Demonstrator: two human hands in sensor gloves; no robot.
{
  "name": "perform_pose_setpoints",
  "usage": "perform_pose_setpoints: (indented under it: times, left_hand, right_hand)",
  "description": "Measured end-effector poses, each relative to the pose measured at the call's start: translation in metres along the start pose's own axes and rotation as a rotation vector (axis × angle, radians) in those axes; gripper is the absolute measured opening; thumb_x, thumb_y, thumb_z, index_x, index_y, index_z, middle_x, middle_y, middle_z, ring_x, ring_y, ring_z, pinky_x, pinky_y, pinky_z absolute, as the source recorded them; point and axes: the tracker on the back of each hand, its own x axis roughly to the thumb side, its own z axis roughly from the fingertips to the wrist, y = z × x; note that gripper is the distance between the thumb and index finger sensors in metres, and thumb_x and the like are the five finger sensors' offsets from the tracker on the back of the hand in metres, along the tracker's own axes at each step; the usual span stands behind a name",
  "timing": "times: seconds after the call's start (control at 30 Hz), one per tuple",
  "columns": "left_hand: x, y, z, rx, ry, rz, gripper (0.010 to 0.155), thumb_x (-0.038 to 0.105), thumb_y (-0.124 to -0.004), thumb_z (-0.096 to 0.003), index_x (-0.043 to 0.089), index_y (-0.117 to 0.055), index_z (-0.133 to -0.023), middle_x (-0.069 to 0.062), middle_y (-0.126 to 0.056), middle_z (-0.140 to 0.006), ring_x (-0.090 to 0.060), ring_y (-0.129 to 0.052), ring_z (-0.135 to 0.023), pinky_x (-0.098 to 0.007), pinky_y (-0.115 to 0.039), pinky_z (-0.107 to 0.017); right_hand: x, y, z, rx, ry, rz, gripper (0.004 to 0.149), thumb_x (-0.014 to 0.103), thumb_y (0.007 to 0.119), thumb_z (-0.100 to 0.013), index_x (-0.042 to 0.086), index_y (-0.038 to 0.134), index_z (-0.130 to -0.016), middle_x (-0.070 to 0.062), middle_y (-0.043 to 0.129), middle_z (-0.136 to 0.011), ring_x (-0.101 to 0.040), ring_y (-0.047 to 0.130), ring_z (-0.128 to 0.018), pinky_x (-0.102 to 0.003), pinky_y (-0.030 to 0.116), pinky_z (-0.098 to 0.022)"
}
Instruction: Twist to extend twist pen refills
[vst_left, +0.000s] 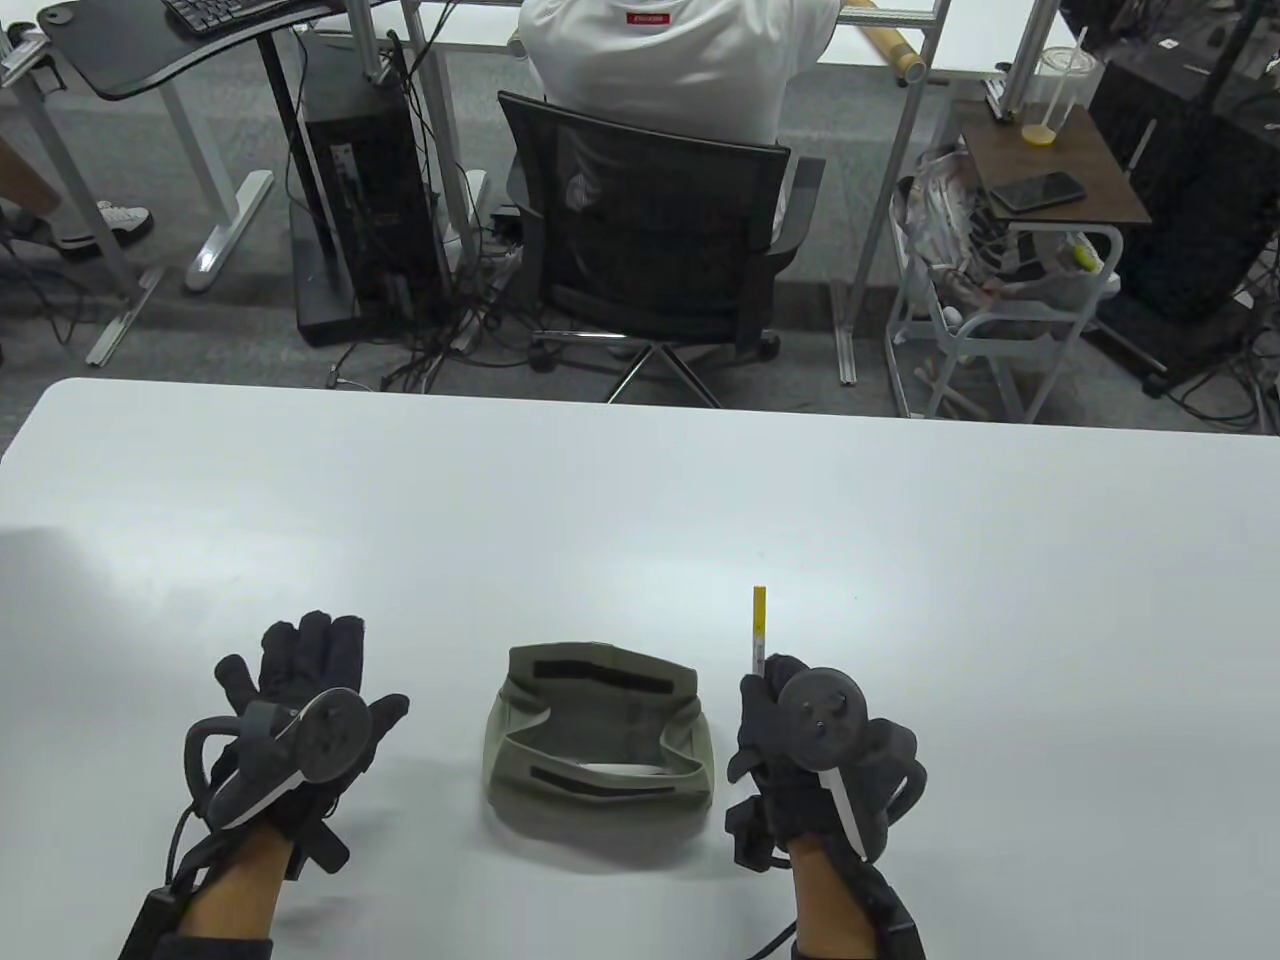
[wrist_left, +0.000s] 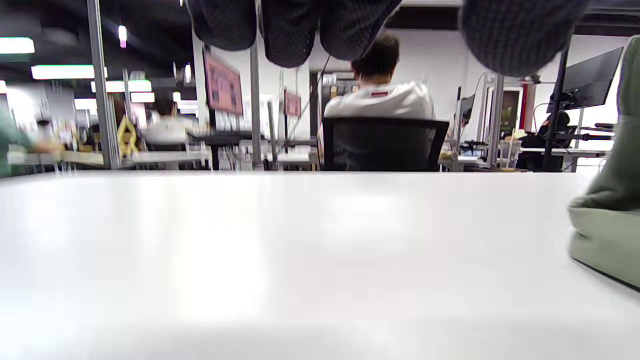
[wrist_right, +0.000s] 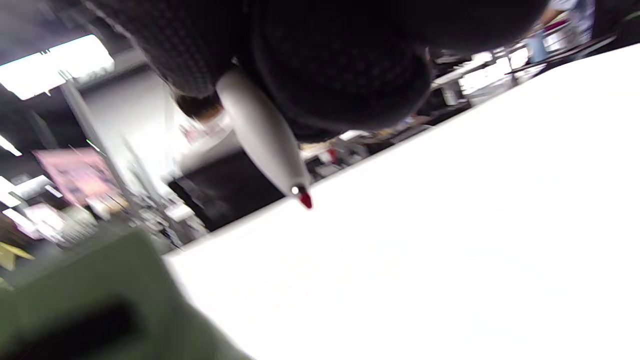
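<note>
My right hand (vst_left: 765, 700) grips a slim twist pen (vst_left: 759, 628) with a white barrel and a yellow far end, right of the pouch. In the right wrist view the pen's white tip (wrist_right: 265, 135) sticks out below my gloved fingers (wrist_right: 340, 65), with a small red refill point (wrist_right: 305, 200) showing above the table. My left hand (vst_left: 300, 670) rests flat on the white table (vst_left: 640, 480) at the left, fingers spread and holding nothing. Its fingertips (wrist_left: 290, 30) hang in from the top of the left wrist view.
An open olive-green fabric pouch (vst_left: 598, 740) lies between my hands; its edge shows in the left wrist view (wrist_left: 607, 220) and the right wrist view (wrist_right: 75, 305). Beyond the table's far edge a person sits in a black office chair (vst_left: 650, 240).
</note>
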Motion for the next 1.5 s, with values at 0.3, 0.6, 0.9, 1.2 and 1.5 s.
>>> perform_pose_setpoints:
  times: [0.3,0.6,0.9,1.2,1.5]
  left_hand:
    - [-0.006,-0.015,0.000,-0.043,-0.004,0.058,0.089,0.060,-0.070,-0.0541,0.006,-0.042,-0.119,-0.028,-0.042,-0.123,-0.059,-0.040,-0.110,-0.084,-0.030,-0.065]
    - [-0.007,-0.016,0.000,-0.055,-0.007,0.070,0.089,0.060,-0.069,-0.0543,0.006,-0.042,-0.120,-0.028,-0.042,-0.124,-0.059,-0.040,-0.110,-0.084,-0.030,-0.064]
    - [-0.005,-0.017,0.000,-0.068,-0.021,0.074,0.089,0.060,-0.070,-0.0541,0.007,-0.042,-0.120,-0.028,-0.042,-0.124,-0.060,-0.040,-0.110,-0.084,-0.030,-0.064]
    - [0.038,0.015,-0.018,-0.018,-0.130,0.118,0.080,0.058,-0.074,-0.0537,0.009,-0.058,-0.115,-0.023,-0.065,-0.117,-0.053,-0.063,-0.106,-0.084,-0.033,-0.065]
    - [0.114,0.013,-0.072,-0.139,-0.202,0.057,0.071,0.053,-0.086,-0.0485,0.013,-0.073,-0.106,-0.012,-0.090,-0.094,-0.040,-0.087,-0.088,-0.083,-0.038,-0.067]
  right_hand:
    - [-0.022,0.068,-0.017,0.210,0.134,0.372,0.045,0.041,0.086,-0.036,0.014,0.093,-0.071,-0.009,0.102,-0.053,-0.013,0.101,-0.023,-0.026,0.086,-0.015]
    - [-0.018,0.088,-0.016,0.218,0.128,0.480,0.047,0.044,0.089,-0.033,0.016,0.093,-0.070,-0.008,0.102,-0.051,-0.011,0.101,-0.022,-0.026,0.087,-0.014]
    - [-0.020,0.088,-0.017,0.231,0.140,0.462,0.050,0.047,0.088,-0.032,0.016,0.091,-0.071,-0.007,0.101,-0.053,-0.012,0.101,-0.024,-0.026,0.087,-0.015]
    - [-0.013,0.069,-0.016,0.188,0.139,0.392,0.060,0.052,0.087,-0.030,0.014,0.089,-0.078,-0.009,0.099,-0.060,-0.015,0.101,-0.028,-0.027,0.086,-0.018]
    - [0.065,0.014,0.019,0.021,-0.260,0.117,0.049,0.046,0.089,-0.032,0.019,0.092,-0.073,-0.006,0.101,-0.055,-0.013,0.100,-0.025,-0.027,0.086,-0.017]
